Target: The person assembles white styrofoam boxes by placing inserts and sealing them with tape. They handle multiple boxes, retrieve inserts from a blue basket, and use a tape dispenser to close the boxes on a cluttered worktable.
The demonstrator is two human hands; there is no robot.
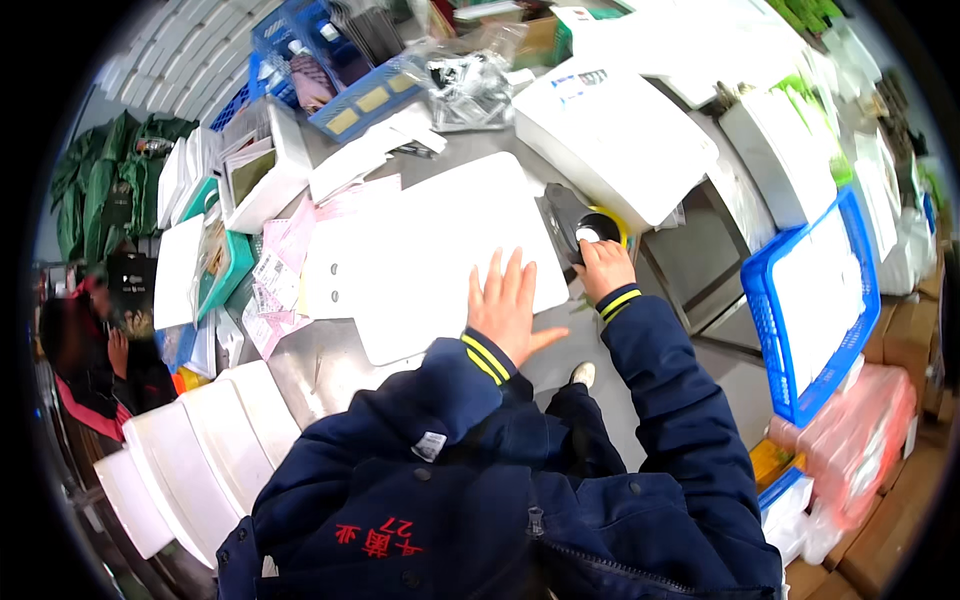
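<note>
A white foam box with a flat top lies before me on a metal table. My left hand is spread over its near right part, fingers apart and thumb out to the side, with nothing in it. Just right of the box, my right hand grips a black tape dispenser. A roll of tape with a yellow rim sits at the dispenser's right side, partly covered by my fingers.
Pink printed slips lie left of the box. Behind are a plastic bag of dark items and a large white foam box. A blue crate stands right; stacked foam boxes stand near left. Another person is at far left.
</note>
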